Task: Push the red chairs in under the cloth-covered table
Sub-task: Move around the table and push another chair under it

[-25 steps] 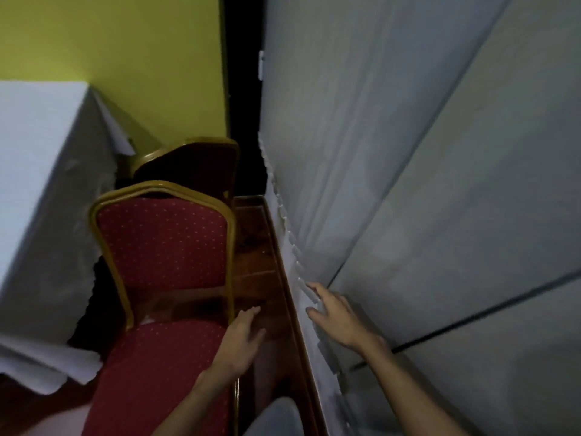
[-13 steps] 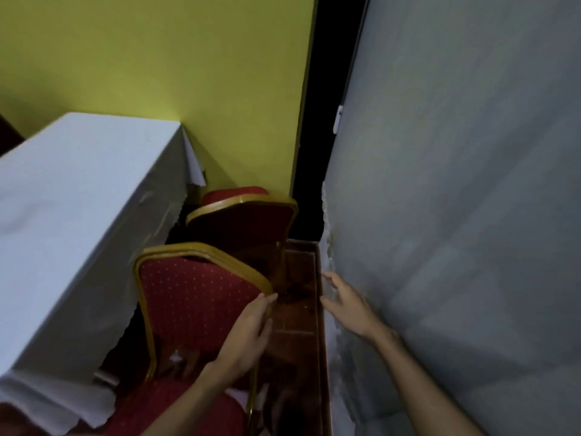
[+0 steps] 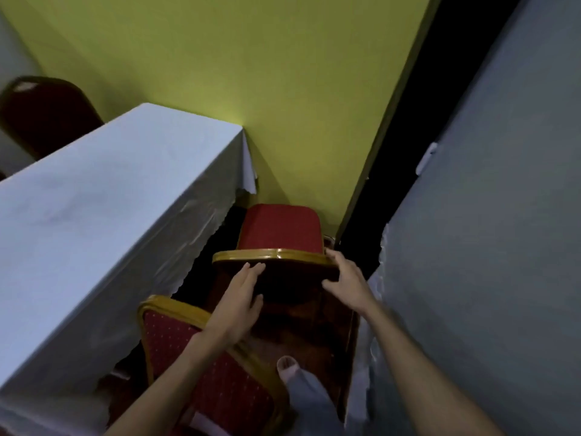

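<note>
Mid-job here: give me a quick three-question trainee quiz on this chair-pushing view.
1. True or false: both hands are on the far chair's backrest.
2. Which hand wraps the backrest's corner? A) left hand B) right hand
3. Fill in: the near chair sits beside the white ____ table.

Key: 1 true; 2 B; 3 cloth-covered.
</note>
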